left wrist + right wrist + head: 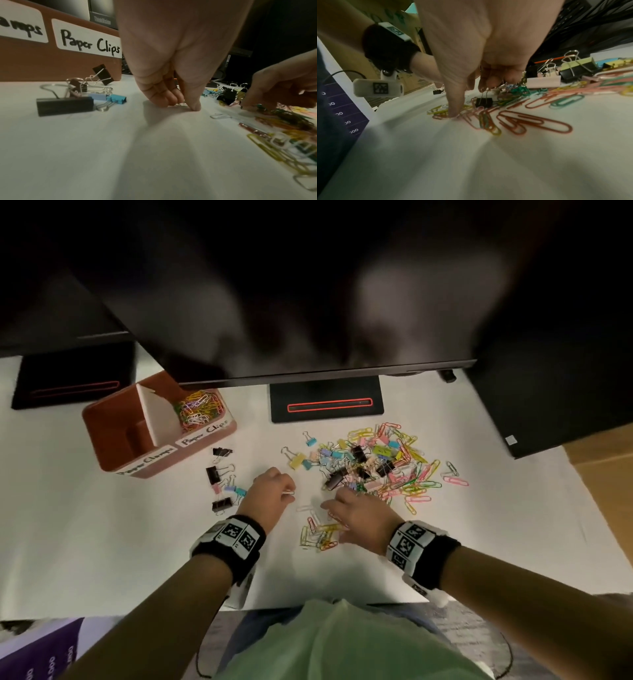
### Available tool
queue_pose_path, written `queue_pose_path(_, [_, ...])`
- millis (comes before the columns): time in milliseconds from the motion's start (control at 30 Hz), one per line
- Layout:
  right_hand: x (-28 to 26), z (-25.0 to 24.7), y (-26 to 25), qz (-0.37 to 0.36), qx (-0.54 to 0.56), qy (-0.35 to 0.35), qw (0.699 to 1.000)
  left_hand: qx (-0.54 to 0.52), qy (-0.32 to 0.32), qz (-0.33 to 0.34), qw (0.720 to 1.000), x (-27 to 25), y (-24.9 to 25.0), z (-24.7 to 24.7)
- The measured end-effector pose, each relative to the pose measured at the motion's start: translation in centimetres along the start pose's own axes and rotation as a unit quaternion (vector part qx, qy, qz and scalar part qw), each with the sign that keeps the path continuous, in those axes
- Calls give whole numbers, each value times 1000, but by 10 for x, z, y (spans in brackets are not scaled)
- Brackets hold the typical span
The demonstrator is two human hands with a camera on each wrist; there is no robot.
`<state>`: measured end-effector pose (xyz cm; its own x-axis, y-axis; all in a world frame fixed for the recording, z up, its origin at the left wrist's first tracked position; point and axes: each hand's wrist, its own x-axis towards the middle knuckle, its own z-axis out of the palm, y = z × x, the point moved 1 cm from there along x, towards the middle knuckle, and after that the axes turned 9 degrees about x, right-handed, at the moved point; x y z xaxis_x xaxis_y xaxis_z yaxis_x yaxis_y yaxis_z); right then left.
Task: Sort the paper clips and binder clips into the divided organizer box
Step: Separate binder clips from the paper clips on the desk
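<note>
The brown divided organizer box [113,436] stands at the back left; its "Paper Clips" side [89,43] holds several coloured paper clips [198,409]. My left hand [286,493] pinches a white paper clip [288,493] against the table, thumb and fingers curled round it [181,104]. My right hand [334,518] lies spread over a small heap of paper clips [318,535], with the thumb [455,108] pressing down on them and the fingers bent onto the edge of the mixed pile [383,463]. A small black binder clip [483,102] sits just under those fingers.
Several binder clips [222,477] lie apart, left of my left hand. A monitor stand [325,402] sits behind the pile, and the dark screen overhangs the box's back. The white table's [137,542] front edge is near my body. A cardboard box [603,474] stands far right.
</note>
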<state>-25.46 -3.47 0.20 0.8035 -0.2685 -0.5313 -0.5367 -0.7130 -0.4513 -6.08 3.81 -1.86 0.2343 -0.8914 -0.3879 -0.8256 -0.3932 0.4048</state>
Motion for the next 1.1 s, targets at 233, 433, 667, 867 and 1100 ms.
queue_pose_path(233, [21,-7,9,-19,45,63,997,11,23,-31,999,-3,-2,5])
queue_pose_path(433, [34,-19,8,-12,12,29,999,-9,16,-40,999,-14,-6,9])
queue_pose_path(667, [33,-20,7,-12,-19,60,998,26,48,104,993,-39,4,16])
queue_pose_path(867, [27,-26,11,-33,-15,83,996,67,-28,142,987,-53,15,33])
queue_pose_path(1100, [17,-16,1,-32,-32,63,997,13,24,134,991,-41,8,41])
